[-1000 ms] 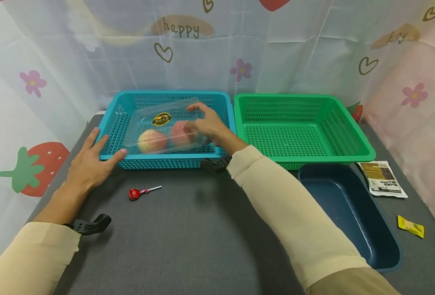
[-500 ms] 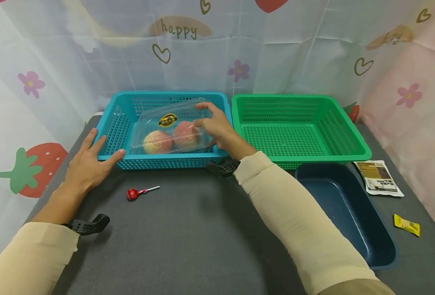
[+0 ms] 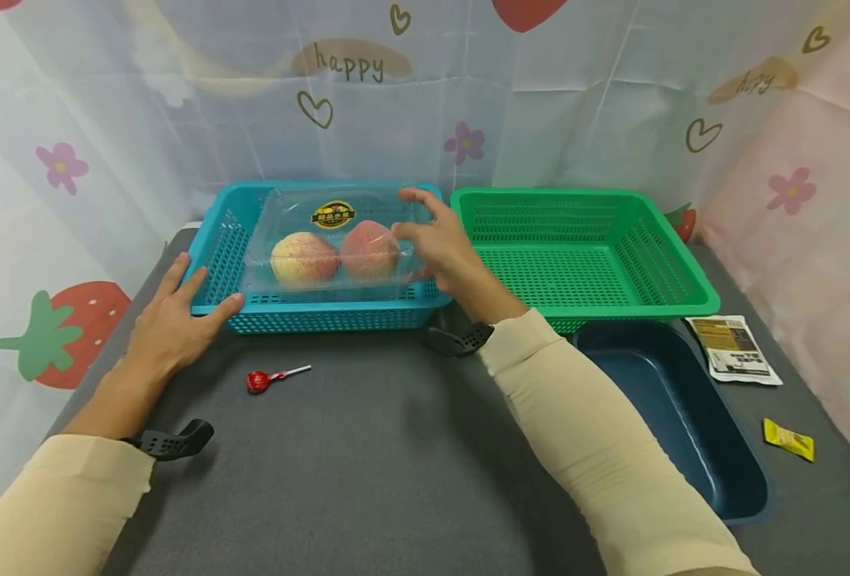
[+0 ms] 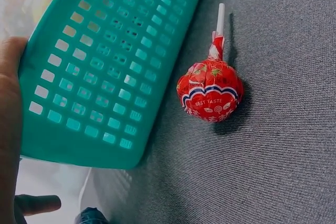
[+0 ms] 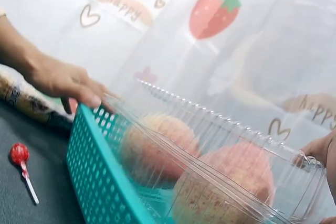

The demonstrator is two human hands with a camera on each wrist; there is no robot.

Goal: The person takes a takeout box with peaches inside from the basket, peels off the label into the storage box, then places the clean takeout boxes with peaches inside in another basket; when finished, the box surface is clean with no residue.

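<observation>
A clear plastic box (image 3: 288,208) with two peaches (image 3: 305,259) inside and a black-and-gold label sits at the top of the blue basket (image 3: 324,318), above its bottom. My right hand (image 3: 447,244) grips the box's right end; in the right wrist view, fingers (image 5: 315,153) press the box's corner. My left hand (image 3: 173,320) holds the blue basket's front left corner, thumb over the rim; the left wrist view shows the thumb (image 4: 10,56) at that rim. Below the basket lies a red lollipop (image 3: 258,382), also seen in the left wrist view (image 4: 210,90).
Right of the blue basket stands a green basket (image 3: 591,310). A dark blue tray (image 3: 673,400) lies in front of it. Farther right are a white-and-brown packet (image 3: 735,350) and a yellow wrapped candy (image 3: 788,440). A printed curtain (image 3: 555,128) hangs behind.
The box with the peaches has come up and levelled out in my right hand, after a small shift to the right. My left hand stays at the basket corner.
</observation>
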